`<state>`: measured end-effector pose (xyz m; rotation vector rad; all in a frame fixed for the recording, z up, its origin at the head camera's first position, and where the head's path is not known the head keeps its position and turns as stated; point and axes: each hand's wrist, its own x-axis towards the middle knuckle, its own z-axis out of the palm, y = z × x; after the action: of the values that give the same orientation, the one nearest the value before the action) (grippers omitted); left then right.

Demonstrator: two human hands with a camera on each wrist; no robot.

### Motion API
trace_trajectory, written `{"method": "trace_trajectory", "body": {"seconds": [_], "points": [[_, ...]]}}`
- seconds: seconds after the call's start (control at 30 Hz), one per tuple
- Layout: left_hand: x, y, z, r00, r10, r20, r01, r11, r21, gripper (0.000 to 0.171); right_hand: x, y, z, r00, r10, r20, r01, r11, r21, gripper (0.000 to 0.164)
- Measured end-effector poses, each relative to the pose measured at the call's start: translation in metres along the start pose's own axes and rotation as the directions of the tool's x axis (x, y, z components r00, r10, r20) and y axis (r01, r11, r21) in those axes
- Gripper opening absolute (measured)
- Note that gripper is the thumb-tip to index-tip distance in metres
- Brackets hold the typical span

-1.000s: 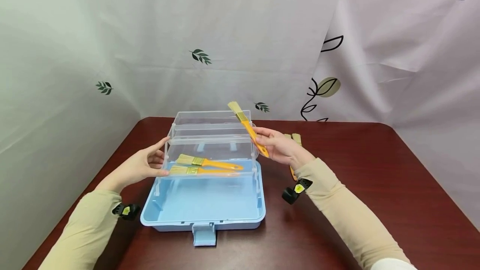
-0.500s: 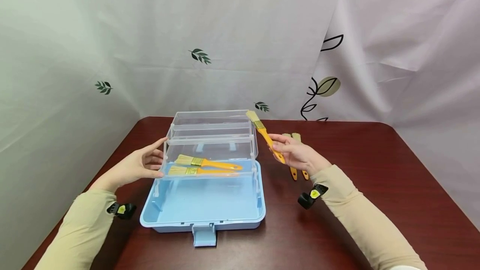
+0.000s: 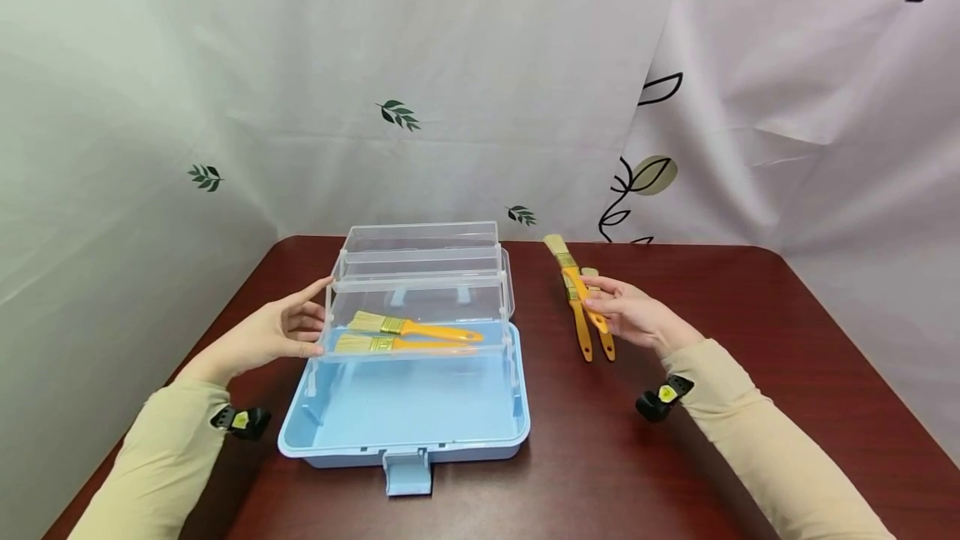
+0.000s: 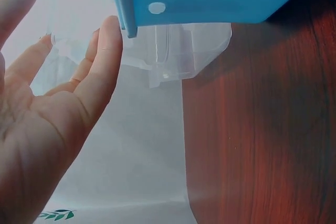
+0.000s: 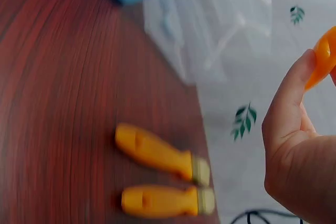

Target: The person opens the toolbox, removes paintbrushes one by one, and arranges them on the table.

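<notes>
My right hand [image 3: 633, 313] pinches the yellow handle of a paintbrush [image 3: 585, 298], bristles up and to the left. In the head view this brush overlaps two others lying on the table, whose handles [image 5: 157, 201] show in the right wrist view. Spread and fairly straight, the fingers of my left hand [image 3: 262, 338] are at the left end of a clear tray [image 3: 420, 294]; whether all touch it I cannot tell. Two paintbrushes [image 3: 420, 328] lie in the tray's front compartment. The tray stands raised over a light blue box [image 3: 412, 398].
The box's latch [image 3: 407, 473] hangs down at its front. Behind the box leans a clear lid [image 3: 510, 282]. Dark red tabletop [image 3: 750, 340] extends to the right. A pale curtain [image 3: 450, 65] with leaf prints hangs around the back and sides.
My right hand has carried the paintbrush away from the tray, to the right and slightly down, over the two brushes on the table. My left hand has stayed beside the tray, shifting slightly left.
</notes>
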<state>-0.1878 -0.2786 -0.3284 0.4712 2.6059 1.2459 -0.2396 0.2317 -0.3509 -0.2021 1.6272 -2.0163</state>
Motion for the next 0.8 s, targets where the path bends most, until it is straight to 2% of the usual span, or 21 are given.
{"method": "trace_trajectory", "body": {"seconds": [0.07, 0.3, 0.47, 0.6, 0.7, 0.8], "points": [[0.000, 0.000, 0.000, 1.000, 0.000, 0.002, 0.000, 1.000, -0.001, 0.102, -0.003, 0.000, -0.007, 1.000, -0.005, -0.025, 0.004, 0.999, -0.043, 0.055], [0.000, 0.002, 0.000, 1.000, -0.005, 0.013, 0.005, 1.000, 0.001, 0.104, -0.014, -0.001, -0.024, 0.990, -0.002, -0.144, -0.022, 0.986, -0.165, 0.070], [-0.001, 0.002, 0.000, 1.000, -0.023, 0.006, 0.023, 1.000, 0.016, 0.105, -0.018, 0.000, -0.034, 0.969, 0.022, -0.247, -0.101, 0.945, -0.310, 0.073], [-0.001, 0.003, 0.000, 0.999, -0.037, 0.003, 0.036, 0.999, 0.021, 0.105, -0.021, 0.004, -0.040, 0.957, 0.029, -0.288, -0.150, 0.900, -0.409, 0.073], [-0.001, 0.003, 0.000, 0.999, -0.036, 0.005, 0.036, 0.999, 0.024, 0.105, -0.021, 0.009, -0.046, 0.948, 0.032, -0.317, -0.180, 0.875, -0.449, 0.073], [-0.001, 0.003, 0.000, 0.999, -0.035, 0.005, 0.035, 0.999, 0.025, 0.105, -0.020, 0.013, -0.050, 0.939, 0.037, -0.342, -0.199, 0.869, -0.453, 0.073]]}}
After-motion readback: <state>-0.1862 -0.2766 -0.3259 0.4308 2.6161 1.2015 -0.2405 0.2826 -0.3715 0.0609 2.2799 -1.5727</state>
